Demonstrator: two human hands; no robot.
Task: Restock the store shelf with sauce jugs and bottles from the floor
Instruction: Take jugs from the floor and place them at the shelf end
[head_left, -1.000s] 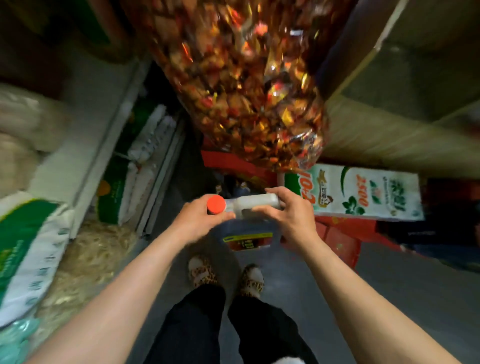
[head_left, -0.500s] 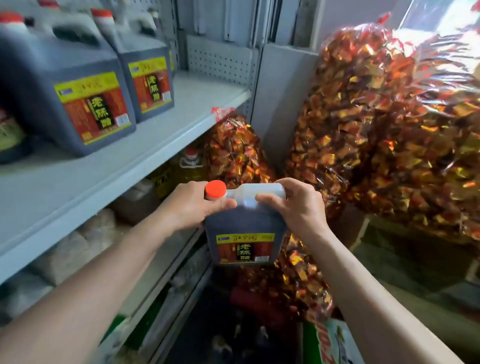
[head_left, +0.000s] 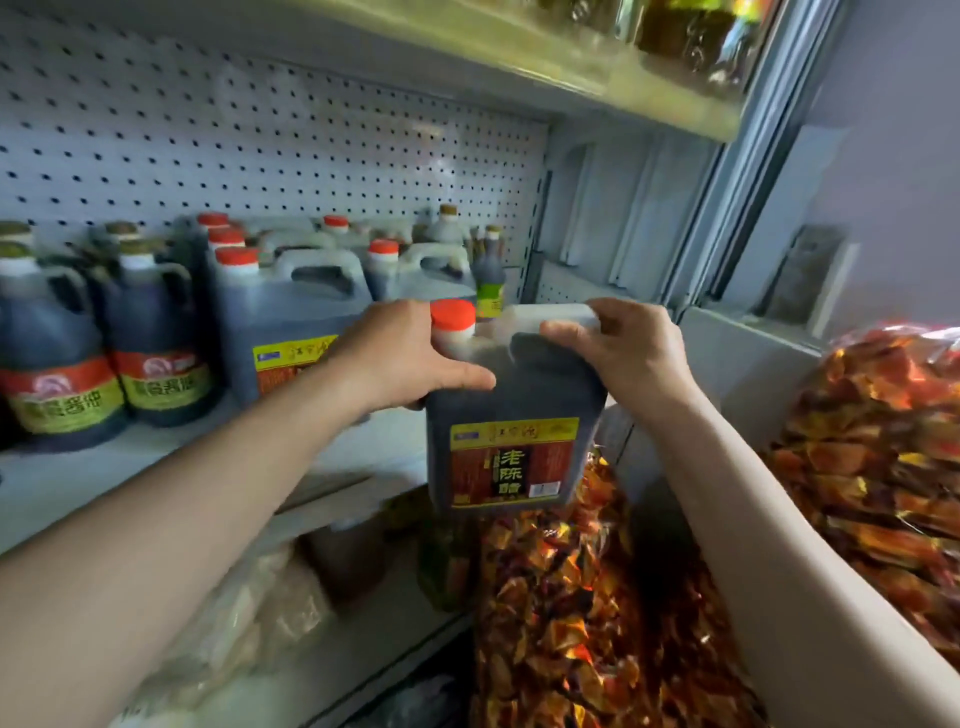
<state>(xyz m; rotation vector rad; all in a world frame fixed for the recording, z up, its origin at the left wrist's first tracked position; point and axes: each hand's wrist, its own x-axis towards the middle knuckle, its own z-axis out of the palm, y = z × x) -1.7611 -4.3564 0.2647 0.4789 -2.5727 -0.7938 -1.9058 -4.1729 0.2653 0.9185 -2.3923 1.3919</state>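
Left hand (head_left: 402, 358) clamped on vinegar jug (head_left: 514, 415) at neck under red cap (head_left: 453, 314); right hand (head_left: 628, 353) wrapped round handle. Jug upright, airborne just off shelf (head_left: 104, 478) front edge, beside stocked jugs (head_left: 291, 322). Candy bags (head_left: 582, 613) below.

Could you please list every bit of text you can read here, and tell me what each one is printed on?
"老陈醋": black panel on the label of the held jug, gripped by the left hand and right hand.
Yellow strip atop that label: characters too blurred.
Barcode block beside it: too small.
Shelf jug label: too blurred.
Round bottles' yellow bands: characters blurred, unreadable.
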